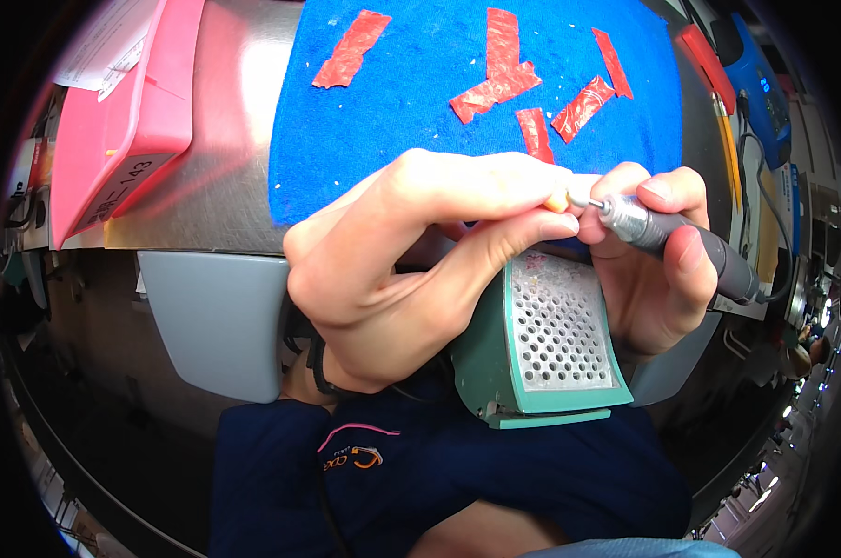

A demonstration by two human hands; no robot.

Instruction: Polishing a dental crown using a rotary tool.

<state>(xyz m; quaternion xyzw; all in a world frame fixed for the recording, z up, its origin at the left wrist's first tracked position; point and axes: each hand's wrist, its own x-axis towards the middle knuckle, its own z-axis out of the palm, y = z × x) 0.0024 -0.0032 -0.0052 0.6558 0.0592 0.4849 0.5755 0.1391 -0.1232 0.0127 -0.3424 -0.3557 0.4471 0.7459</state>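
Pinched between the thumb and forefinger of my left hand (411,251) is a small yellowish, tooth-like piece (557,200), mostly hidden by the fingertips. My right hand (657,270) is closed around a dark grey rotary handpiece (690,244) with a silver collar. From the collar a thin metal shank runs left to a pale rounded tip (579,191), which is at or very near the piece; contact cannot be made out. Both hands are close together, with fingertips almost meeting. Below them stands a green box (483,358) with a perforated metal plate (564,325).
A blue towel (402,121) with several red strips (583,107) covers the bench ahead. To the left is a pink bin (165,102) on the metal bench top (239,121). A grey armrest (220,316) juts out at left. A blue device (760,79) and cable (790,214) lie right.
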